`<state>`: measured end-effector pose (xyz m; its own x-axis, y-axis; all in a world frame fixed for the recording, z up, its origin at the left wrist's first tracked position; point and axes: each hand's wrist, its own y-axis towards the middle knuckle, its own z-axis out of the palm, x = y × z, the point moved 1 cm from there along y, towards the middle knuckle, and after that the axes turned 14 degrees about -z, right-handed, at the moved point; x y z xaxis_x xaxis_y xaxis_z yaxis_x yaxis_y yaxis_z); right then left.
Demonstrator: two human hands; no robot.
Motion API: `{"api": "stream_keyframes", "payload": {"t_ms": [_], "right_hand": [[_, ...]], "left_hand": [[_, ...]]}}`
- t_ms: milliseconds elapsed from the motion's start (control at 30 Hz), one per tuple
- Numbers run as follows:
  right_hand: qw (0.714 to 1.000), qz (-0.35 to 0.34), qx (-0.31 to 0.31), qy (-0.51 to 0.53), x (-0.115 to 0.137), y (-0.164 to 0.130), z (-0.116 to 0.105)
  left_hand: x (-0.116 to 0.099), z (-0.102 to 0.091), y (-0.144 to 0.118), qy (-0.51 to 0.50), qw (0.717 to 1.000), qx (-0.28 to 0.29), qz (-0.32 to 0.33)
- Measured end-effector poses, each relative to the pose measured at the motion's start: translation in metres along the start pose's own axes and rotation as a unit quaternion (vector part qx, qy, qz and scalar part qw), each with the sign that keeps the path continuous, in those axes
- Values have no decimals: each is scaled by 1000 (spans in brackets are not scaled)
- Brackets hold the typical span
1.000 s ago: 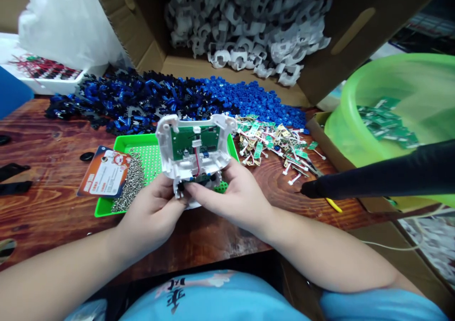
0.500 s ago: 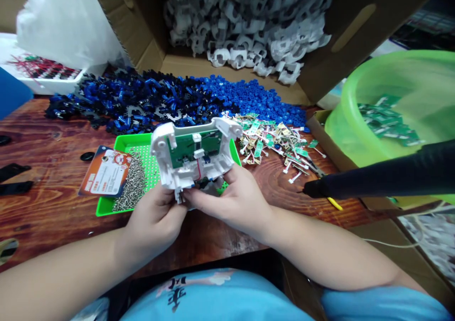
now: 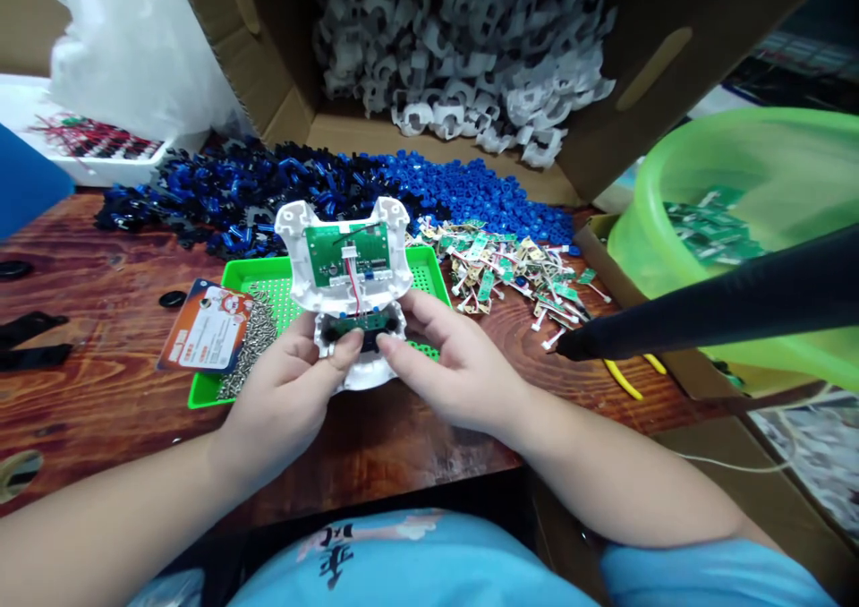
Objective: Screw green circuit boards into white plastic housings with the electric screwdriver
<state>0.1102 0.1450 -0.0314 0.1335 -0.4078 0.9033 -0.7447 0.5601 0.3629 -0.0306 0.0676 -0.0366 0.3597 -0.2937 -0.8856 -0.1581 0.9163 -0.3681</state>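
Upright between both hands, the white plastic controller shell (image 3: 344, 276) is pinched by left hand (image 3: 288, 401) and right hand (image 3: 456, 370) at its lower end, above the wooden bench's (image 3: 100, 392) near edge.

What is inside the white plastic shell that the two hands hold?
Inside the white shell sits a green circuit board with red and white wires running down to a smaller board. The fingertips of both hands cover that lower part's edges.

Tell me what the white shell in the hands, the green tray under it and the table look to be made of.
White shell: moulded plastic, matte, with formed posts and ribs. Green tray: glossy plastic, probably, with a dotted floor. Table: wood or wood-look laminate, shiny, with dark grain; which one is unclear.
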Motion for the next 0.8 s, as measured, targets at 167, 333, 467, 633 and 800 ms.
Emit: {"api": "stream_keyframes", "payload": {"t_ms": [167,333,467,633,800], "right_hand": [[999,32,-23,4,-1,0,-4],[994,44,-40,92,3,6,-1],[984,66,-54,154,5,9,3],[979,58,-76,182,4,12,6],[991,61,-37,117,6,17,1]], "left_hand": [[-3,3,-2,21,999,13,31],[-3,4,-4,77,995,12,62],[-2,3,-4,92,992,8,83],[-2,1,-1,90,991,24,94],[-9,-2,2,93,991,33,92]]}}
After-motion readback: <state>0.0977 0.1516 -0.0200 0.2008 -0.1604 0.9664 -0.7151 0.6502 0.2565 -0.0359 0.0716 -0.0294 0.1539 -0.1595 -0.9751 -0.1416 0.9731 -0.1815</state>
